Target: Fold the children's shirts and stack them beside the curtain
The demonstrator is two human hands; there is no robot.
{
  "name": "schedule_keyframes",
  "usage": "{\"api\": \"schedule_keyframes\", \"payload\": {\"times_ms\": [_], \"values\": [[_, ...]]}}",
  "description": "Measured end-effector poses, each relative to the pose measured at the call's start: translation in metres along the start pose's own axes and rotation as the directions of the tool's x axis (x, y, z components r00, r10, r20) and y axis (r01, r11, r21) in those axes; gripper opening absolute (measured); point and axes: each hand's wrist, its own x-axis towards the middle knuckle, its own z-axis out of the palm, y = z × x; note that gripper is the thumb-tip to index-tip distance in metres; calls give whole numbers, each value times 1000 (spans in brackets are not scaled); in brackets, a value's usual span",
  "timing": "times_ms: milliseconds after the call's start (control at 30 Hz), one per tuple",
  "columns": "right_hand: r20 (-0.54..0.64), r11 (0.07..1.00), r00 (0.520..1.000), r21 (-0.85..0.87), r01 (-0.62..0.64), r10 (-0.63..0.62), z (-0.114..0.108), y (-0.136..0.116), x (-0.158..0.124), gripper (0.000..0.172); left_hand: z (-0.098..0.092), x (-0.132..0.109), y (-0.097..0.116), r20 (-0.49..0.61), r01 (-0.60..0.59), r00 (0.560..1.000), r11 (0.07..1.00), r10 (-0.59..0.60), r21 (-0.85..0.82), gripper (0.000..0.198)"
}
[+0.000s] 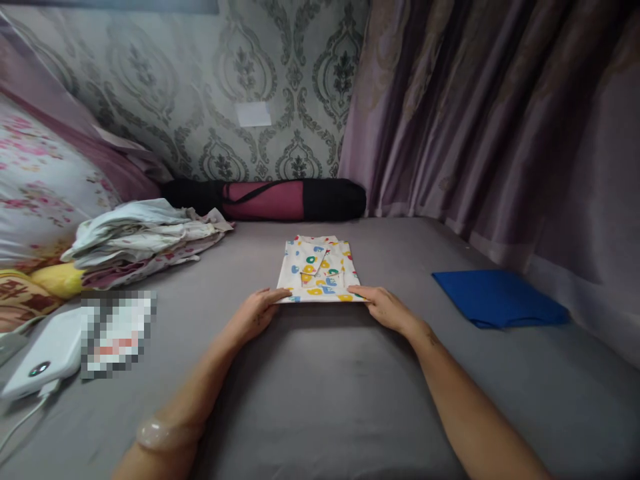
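Garment [320, 267], folded and brightly printed, is lying on the grey bed [320, 400] at 12 o'clock. Left hand [257, 310] and right hand [383, 308] are resting flat and open on its near corners, gripping nothing. Pressing both corners evenly is probably best for square folds.

folded garment [320, 268] print, no readable text
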Motion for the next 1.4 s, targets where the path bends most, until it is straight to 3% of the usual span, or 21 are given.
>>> {"api": "schedule_keyframes", "payload": {"times_ms": [167,300,467,633,733,833,933,1033,1200,1300,1400], "values": [[84,997,996,72,15,-21,-21,-8,-9,61,-21,-9,22,27,-13,1000,1000,13,10,42],[230,978,971,209,15,-64,-43,-27,-19,47,-42,-19,42,132,91,988,988,-74,-123,37],[478,955,876,285,-86,-64,-69,-49,-34,28,-66,-31,56,239,206,961,936,-139,-285,32],[629,924,764,363,-123,-146,-83,-55,-46,27,-85,-40,62,403,175,915,876,24,-450,22],[639,903,746,411,-124,-189,-85,-55,-47,30,-90,-42,60,434,195,900,857,37,-478,19],[568,885,812,437,-160,-133,-83,-50,-44,34,-86,-39,54,370,256,926,838,-71,-481,20],[417,807,909,543,-233,-18,-73,-44,-35,37,-74,-28,47,223,320,946,769,-233,-554,27],[208,695,967,674,-250,145,-57,-38,-19,41,-59,-11,40,72,346,917,697,-392,-628,36],[-4,624,926,740,-251,378,-17,-19,12,40,-34,23,29,-7,402,851,662,-525,-633,39],[-119,719,895,645,-260,431,6,-2,25,35,-19,39,20,-51,431,843,730,-535,-531,32],[-237,858,868,400,-322,437,21,10,33,29,-4,48,8,-121,498,823,807,-555,-318,26]]}}
